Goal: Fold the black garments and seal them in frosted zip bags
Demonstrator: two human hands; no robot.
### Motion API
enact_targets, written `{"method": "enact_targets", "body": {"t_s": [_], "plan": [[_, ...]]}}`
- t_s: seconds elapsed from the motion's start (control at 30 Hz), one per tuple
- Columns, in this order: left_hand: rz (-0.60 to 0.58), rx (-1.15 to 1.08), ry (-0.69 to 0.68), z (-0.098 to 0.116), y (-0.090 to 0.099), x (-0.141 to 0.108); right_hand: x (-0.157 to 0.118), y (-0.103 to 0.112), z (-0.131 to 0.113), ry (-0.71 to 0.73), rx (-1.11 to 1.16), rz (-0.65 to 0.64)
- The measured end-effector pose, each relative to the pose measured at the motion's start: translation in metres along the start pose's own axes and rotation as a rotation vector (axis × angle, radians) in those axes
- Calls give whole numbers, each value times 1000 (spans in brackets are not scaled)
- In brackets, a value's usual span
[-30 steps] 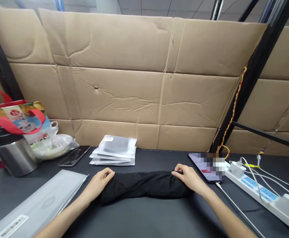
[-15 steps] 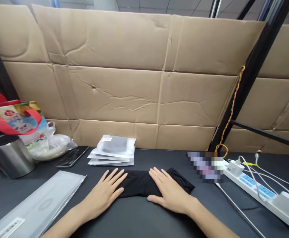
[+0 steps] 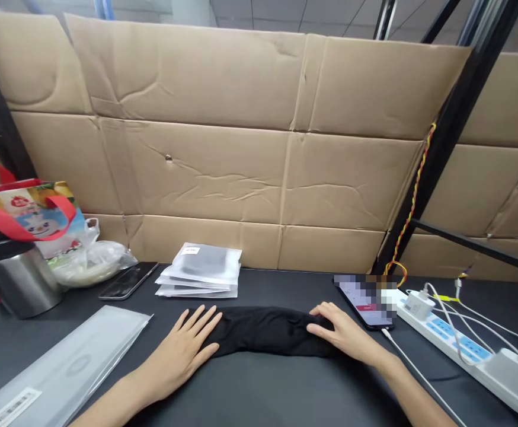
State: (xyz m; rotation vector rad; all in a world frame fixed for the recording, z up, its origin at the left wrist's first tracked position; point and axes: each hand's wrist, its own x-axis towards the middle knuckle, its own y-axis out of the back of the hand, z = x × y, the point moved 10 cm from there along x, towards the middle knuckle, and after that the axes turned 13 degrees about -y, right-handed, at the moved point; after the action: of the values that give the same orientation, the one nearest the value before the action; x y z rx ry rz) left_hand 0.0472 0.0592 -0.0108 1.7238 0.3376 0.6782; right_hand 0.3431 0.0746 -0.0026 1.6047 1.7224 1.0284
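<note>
Black cloth (image 3: 263,331), folded into a long, slightly curved band with soft creases, lies across the middle of the dark table (image 3: 259,394). On its left end rests the left hand (image 3: 183,347), palm down, fingers straight and a little spread, thumb apart, gripping nothing. At the other end the right hand (image 3: 343,332) curves over the fabric, fingers bent and thumb a short way from them; whether a fold is caught between them I cannot tell.

Behind the band sits a stack of frosted plastic packets (image 3: 201,270). Near the left forearm lies a long plastic sleeve (image 3: 72,365) with a barcode label. Farther left are a dark phone (image 3: 128,281), a clear plastic bag (image 3: 96,264) and a steel container (image 3: 25,279). Beyond the right hand, a lit phone (image 3: 357,299) lies beside a white power strip (image 3: 457,339). Creased cardboard (image 3: 223,154) stands along the back.
</note>
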Motion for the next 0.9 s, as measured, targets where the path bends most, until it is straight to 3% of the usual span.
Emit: {"method": "enact_targets", "body": {"t_s": [0.13, 0.23, 0.33, 0.4, 0.53, 0.63, 0.73, 0.9], "plan": [[-82, -13, 28, -4, -5, -2, 4, 0, 8, -27, 16, 44], [-75, -12, 45, 1, 9, 9, 9, -2, 12, -50, 27, 58], [7, -51, -16, 22, 32, 41, 13, -1, 16, -89, 54, 68], [20, -147, -142, 47, 36, 67, 14, 0, 17, -109, 76, 68], [-21, -330, -349, 83, 16, 101, 11, 1, 21, -142, 101, 33], [-37, -349, -345, 87, -5, 106, 7, 5, 25, -167, 101, 6], [-3, -323, -329, 86, -12, 105, 8, 15, 20, -193, 116, 12], [37, -305, -314, 88, -12, 104, 28, 23, -18, -256, 92, 86]]}}
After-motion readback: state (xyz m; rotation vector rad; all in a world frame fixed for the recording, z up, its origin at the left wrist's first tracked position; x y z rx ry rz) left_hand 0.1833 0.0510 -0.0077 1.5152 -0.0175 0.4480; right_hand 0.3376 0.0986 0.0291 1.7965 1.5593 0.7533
